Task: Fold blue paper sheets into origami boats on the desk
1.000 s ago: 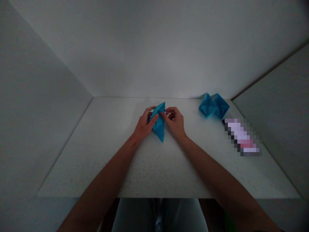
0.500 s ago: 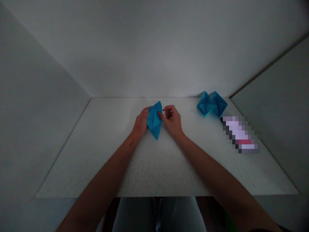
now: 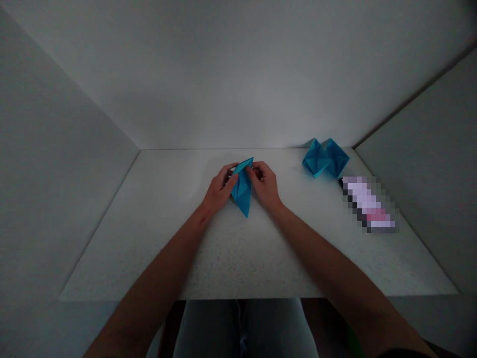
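A piece of blue folded origami paper (image 3: 244,191) is held upright between my two hands above the middle of the table. Its lower end tapers to a point, and a flap at the top leans toward the upper right. My left hand (image 3: 220,189) grips its left edge, with the thumb on the front and the fingers partly hidden behind. At the upper right edge, my right hand (image 3: 266,185) pinches the paper between thumb and curled fingers.
Two blue folded paper shapes, one (image 3: 316,158) overlapping the other (image 3: 337,158), lie at the back right by the wall. In front of them is a blurred-out phone-like object (image 3: 367,204). The pale speckled tabletop (image 3: 149,238) meets walls on three sides.
The top of the paper is now folded over toward the front. My right fingers have closed onto its upper edge, and my left thumb has come forward over the paper.
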`<state>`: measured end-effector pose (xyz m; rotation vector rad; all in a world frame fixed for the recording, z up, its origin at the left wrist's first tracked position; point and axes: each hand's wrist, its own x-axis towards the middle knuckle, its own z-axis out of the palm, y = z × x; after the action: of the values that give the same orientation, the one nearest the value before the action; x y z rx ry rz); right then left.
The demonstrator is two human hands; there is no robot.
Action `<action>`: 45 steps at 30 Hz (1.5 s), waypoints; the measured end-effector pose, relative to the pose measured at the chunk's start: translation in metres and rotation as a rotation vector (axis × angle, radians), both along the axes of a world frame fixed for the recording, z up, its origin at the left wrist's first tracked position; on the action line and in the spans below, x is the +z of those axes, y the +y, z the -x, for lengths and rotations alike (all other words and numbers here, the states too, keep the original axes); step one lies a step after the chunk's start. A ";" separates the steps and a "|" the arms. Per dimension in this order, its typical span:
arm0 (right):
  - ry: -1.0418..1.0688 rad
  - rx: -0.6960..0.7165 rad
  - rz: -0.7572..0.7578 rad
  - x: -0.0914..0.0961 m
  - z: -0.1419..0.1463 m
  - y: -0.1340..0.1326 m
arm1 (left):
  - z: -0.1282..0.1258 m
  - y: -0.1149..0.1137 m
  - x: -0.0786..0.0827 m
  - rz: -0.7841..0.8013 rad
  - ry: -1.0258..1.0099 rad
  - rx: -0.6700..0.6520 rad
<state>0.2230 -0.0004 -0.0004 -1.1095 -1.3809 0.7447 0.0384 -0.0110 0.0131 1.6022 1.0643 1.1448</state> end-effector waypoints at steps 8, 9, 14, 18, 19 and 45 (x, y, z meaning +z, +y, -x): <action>0.223 0.232 0.062 0.001 0.002 0.005 | 0.002 -0.001 0.004 -0.039 -0.152 -0.061; 0.247 0.256 0.072 0.002 0.002 0.004 | 0.002 -0.001 0.005 -0.023 -0.177 -0.082; 0.308 0.320 0.138 0.002 -0.001 0.001 | 0.000 0.000 0.004 0.099 -0.201 -0.064; 0.311 0.295 0.147 -0.002 -0.002 0.004 | 0.001 0.006 0.000 0.202 -0.219 -0.051; 0.323 0.289 0.147 -0.004 -0.002 0.005 | 0.001 0.008 -0.001 0.225 -0.220 -0.047; 0.532 0.321 0.283 -0.001 -0.011 0.016 | 0.010 0.018 -0.006 0.578 -0.421 -0.051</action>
<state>0.2342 0.0159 -0.0016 -0.8184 -1.0196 1.3913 0.0288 0.0075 0.0070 0.8841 0.9495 0.9656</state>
